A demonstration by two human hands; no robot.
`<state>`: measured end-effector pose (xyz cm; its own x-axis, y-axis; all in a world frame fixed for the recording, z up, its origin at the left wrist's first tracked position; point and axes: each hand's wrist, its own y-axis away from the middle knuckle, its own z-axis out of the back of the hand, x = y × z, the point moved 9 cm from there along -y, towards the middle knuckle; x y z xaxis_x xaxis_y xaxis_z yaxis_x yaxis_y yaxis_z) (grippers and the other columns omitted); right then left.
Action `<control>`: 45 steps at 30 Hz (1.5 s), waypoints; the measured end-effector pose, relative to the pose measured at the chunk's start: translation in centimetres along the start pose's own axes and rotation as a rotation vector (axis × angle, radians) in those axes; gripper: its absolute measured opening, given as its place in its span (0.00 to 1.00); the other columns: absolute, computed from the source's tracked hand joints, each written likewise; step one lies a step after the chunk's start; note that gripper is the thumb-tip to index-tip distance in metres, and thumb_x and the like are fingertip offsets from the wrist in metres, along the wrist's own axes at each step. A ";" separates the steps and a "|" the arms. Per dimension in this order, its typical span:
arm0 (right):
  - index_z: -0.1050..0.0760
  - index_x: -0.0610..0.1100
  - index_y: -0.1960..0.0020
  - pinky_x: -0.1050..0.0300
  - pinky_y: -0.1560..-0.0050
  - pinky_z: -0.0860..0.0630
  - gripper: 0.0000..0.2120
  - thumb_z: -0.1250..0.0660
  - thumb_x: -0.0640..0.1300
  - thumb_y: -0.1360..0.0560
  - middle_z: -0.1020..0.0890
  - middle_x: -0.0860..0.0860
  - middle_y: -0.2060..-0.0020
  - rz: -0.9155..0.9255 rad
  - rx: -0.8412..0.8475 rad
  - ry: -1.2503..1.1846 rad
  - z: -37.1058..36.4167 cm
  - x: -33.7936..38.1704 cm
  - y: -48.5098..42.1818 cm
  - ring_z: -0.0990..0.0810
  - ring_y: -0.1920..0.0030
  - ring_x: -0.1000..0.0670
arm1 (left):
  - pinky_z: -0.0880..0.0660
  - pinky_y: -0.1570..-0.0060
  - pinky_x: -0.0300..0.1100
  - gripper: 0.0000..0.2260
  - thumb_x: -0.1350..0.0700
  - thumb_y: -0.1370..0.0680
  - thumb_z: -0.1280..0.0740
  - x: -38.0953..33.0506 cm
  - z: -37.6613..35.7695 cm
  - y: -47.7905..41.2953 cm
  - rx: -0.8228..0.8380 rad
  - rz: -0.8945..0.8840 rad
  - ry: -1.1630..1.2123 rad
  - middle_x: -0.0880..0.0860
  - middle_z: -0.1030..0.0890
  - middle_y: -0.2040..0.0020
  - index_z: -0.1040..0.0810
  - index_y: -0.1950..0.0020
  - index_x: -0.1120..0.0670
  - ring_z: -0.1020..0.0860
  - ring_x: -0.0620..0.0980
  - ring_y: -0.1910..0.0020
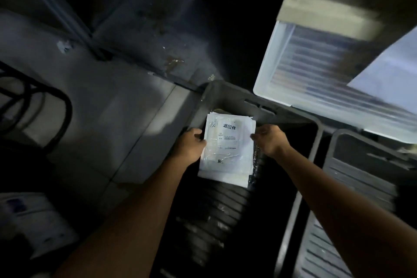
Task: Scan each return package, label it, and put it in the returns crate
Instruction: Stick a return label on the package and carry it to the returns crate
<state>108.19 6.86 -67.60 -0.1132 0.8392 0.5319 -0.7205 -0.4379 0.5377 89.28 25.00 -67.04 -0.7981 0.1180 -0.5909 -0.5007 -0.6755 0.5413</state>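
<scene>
Left hand (191, 145) grips the package (225, 162) by its left edge; right hand (272, 140) pinches the right edge. Label (228, 137) faces up. Package sits inside the crate (228, 95) outline, at the far wall.

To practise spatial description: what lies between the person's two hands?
In the head view, a stack of white return packages, label up, fills the gap; left hand and right hand each grip an edge.

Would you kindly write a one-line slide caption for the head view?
Left hand and right hand grip a stack of white labelled packages at a dark slatted crate.
</scene>
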 end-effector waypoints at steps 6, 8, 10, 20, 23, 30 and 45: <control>0.18 0.48 0.46 0.59 0.53 0.28 0.11 0.33 0.52 0.24 0.16 0.47 0.50 0.043 0.059 0.201 11.1 7.5 10.5 0.19 0.48 0.45 | 0.26 0.45 0.42 0.16 0.55 0.21 0.34 -11.6 8.1 9.8 0.076 -0.116 -0.195 0.53 0.19 0.44 0.25 0.33 0.53 0.21 0.53 0.45; 0.20 0.47 0.44 0.57 0.48 0.25 0.12 0.34 0.52 0.24 0.17 0.46 0.48 0.024 0.042 0.204 15.7 10.3 14.3 0.19 0.46 0.44 | 0.25 0.42 0.44 0.17 0.53 0.21 0.35 -15.7 10.9 13.3 0.123 -0.153 -0.290 0.55 0.19 0.41 0.27 0.32 0.51 0.21 0.54 0.44; 0.22 0.47 0.40 0.55 0.44 0.25 0.14 0.34 0.51 0.23 0.18 0.45 0.45 0.006 0.044 0.217 20.0 12.8 18.5 0.20 0.43 0.43 | 0.25 0.42 0.45 0.18 0.51 0.21 0.36 -19.5 13.6 17.2 0.172 -0.195 -0.376 0.55 0.20 0.40 0.28 0.31 0.49 0.21 0.53 0.44; 0.27 0.43 0.32 0.53 0.37 0.30 0.22 0.35 0.54 0.22 0.25 0.43 0.33 0.053 -0.003 0.374 42.1 25.6 39.8 0.26 0.34 0.41 | 0.27 0.44 0.45 0.18 0.51 0.20 0.36 -40.5 29.9 36.4 0.202 -0.484 -0.603 0.57 0.22 0.36 0.29 0.30 0.51 0.23 0.56 0.40; 0.28 0.42 0.32 0.53 0.38 0.30 0.22 0.34 0.52 0.22 0.25 0.42 0.33 0.020 -0.070 0.317 47.2 27.2 46.0 0.27 0.34 0.41 | 0.26 0.41 0.47 0.18 0.51 0.21 0.35 -45.6 32.6 41.8 0.210 -0.602 -0.636 0.58 0.22 0.37 0.29 0.32 0.53 0.22 0.57 0.41; 0.30 0.42 0.30 0.55 0.39 0.30 0.24 0.33 0.52 0.22 0.25 0.41 0.33 -0.069 -0.285 0.186 57.7 25.0 61.6 0.26 0.35 0.41 | 0.28 0.50 0.43 0.11 0.53 0.24 0.33 -56.1 32.7 55.8 0.229 -0.901 -0.775 0.57 0.20 0.44 0.22 0.42 0.55 0.22 0.59 0.45; 0.28 0.43 0.33 0.50 0.41 0.25 0.24 0.34 0.56 0.23 0.22 0.44 0.37 -0.350 -0.570 0.048 67.1 -7.6 101.8 0.23 0.39 0.42 | 0.26 0.43 0.44 0.18 0.47 0.20 0.36 -60.2 4.9 98.5 0.438 -1.312 -0.944 0.53 0.24 0.35 0.28 0.31 0.49 0.25 0.54 0.39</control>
<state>81.58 -65.70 27.00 0.1725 0.9199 0.3523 -0.9674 0.0910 0.2364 86.42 -45.08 24.77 0.3824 0.8763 -0.2932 -0.8661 0.4504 0.2168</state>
